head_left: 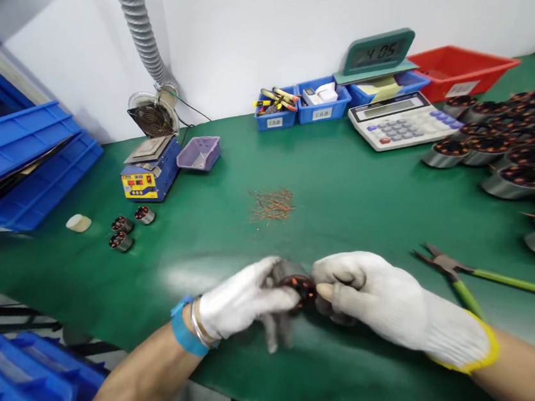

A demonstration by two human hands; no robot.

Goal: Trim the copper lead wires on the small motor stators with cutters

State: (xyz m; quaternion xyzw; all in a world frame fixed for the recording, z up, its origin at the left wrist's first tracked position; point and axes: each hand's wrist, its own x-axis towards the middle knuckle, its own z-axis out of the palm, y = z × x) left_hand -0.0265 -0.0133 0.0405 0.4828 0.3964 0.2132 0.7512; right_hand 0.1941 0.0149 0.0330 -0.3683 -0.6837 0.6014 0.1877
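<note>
My left hand (256, 299), in a white glove, is closed around a motor stator (300, 286) with dark, copper-coloured windings. Against the right side of this stator, my gloved right hand (358, 288) pinches with thumb and forefinger; what lies between those fingertips is hidden. Both hands are slightly blurred over the green table (212, 342). Green-handled cutting pliers (453, 267) lie with jaws apart beyond my right wrist. Farther off, a small pile of copper wire bits (272, 205) rests on the table.
Many stators (522, 171) crowd the right side, and three small ones (120, 241) stand at left near a blue-yellow device (147, 174). Along the wall are a calculator (402, 122), a clock (380, 51), blue boxes (276, 122) and a red bin (461, 68). Blue crates (21, 159) lean at left.
</note>
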